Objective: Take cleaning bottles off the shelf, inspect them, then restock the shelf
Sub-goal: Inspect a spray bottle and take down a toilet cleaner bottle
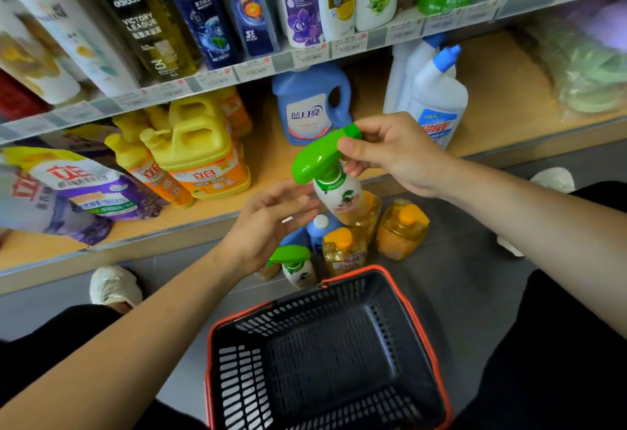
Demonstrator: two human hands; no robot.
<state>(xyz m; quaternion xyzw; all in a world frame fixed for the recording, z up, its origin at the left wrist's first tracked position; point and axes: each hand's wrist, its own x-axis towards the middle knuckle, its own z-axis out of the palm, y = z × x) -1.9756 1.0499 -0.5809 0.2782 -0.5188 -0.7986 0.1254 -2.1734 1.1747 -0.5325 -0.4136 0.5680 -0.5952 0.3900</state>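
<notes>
Pinching the spray bottle (337, 194) by its head, the right hand (397, 154) held it near-upright, body just beside the open left hand (271, 222).

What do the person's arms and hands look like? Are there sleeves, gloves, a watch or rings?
The left hand and the right hand wear no gloves. The left forearm and the right forearm are uncovered; no sleeve shows. No watch, bracelet or ring is visible.
</notes>
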